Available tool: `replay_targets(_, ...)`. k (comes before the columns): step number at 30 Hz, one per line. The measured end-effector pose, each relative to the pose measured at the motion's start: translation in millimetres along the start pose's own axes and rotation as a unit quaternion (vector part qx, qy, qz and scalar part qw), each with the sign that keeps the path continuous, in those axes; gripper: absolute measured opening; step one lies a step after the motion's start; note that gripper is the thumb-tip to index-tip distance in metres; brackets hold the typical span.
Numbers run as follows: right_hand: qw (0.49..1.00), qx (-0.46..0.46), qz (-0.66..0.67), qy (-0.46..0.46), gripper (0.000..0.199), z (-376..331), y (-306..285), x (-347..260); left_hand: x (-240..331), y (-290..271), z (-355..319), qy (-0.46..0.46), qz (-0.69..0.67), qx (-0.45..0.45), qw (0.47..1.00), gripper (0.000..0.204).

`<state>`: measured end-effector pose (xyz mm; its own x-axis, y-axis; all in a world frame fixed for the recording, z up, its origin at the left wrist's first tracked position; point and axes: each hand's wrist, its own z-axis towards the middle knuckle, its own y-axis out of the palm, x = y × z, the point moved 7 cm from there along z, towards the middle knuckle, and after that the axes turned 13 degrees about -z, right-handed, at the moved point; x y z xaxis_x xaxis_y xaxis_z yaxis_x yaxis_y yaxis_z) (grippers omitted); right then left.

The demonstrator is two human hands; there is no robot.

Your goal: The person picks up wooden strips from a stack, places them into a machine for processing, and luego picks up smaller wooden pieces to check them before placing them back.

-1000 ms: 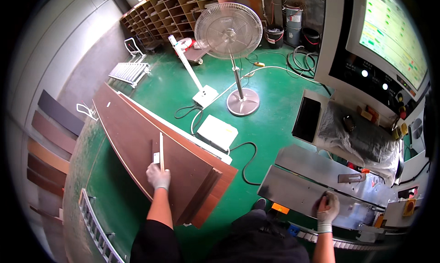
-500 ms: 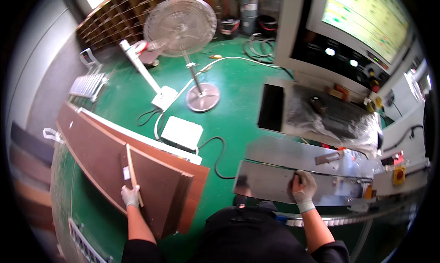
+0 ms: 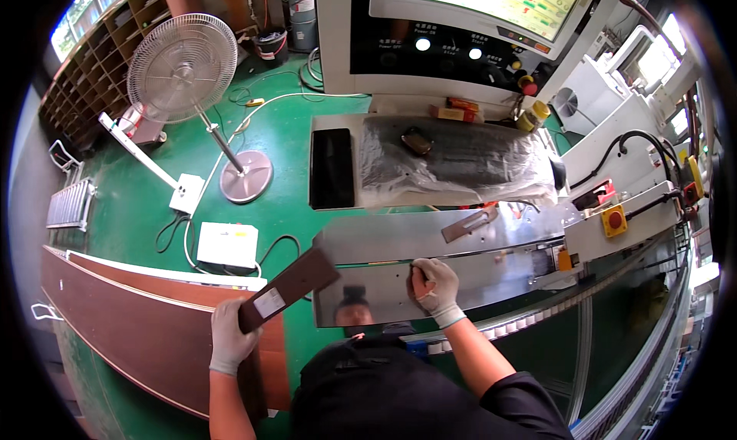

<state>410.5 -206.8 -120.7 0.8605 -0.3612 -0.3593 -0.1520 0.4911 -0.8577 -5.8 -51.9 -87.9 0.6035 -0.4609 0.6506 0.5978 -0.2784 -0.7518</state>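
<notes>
My left hand (image 3: 232,336), in a pale glove, grips one end of a narrow brown board strip (image 3: 295,280) with a white label. The strip slants up to the right, its far end just over the left end of the metal machine bed (image 3: 361,285). Low on the left, beside that hand, lies a stack of large brown panels (image 3: 146,336). My right hand (image 3: 434,290), also gloved, rests on the bed with its fingers curled in; whatever they may hold is hidden. Farther back on the bed sits a flat slotted metal piece (image 3: 470,225).
Beyond the bed, a plastic-covered surface (image 3: 461,168) carries a dark phone-like object (image 3: 417,141). A control panel with a screen (image 3: 491,3) rises behind it. An orange-red button on a yellow box (image 3: 614,220) is at right. A standing fan (image 3: 183,70) and cables are on the green floor.
My left hand has lifted the brown strip off the panel stack and swung it right toward the bed. My view has turned right; my right hand stays on the bed.
</notes>
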Motion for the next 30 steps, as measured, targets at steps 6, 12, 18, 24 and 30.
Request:
replay_targets(6,0.999,-0.006,0.038,0.025,0.012,-1,-1,7,97,67,107,0.139,-0.03,-0.083,0.986,0.06)
replay_targets(12,0.999,-0.014,-0.003,0.034,0.015,-2,2,5,123,116,151,0.129,0.023,-0.171,0.976,0.063)
replay_targets(18,0.999,0.001,0.008,0.036,0.013,-1,-3,8,131,102,143,0.158,0.02,-0.13,0.979,0.064)
replay_targets(24,0.993,-0.037,0.105,0.045,0.027,-13,-15,1,123,70,91,0.098,-0.026,-0.104,0.989,0.069)
replay_targets(30,0.767,-0.221,0.581,0.159,0.075,-99,-3,-56,142,96,22,0.155,-0.085,-0.163,0.971,0.072)
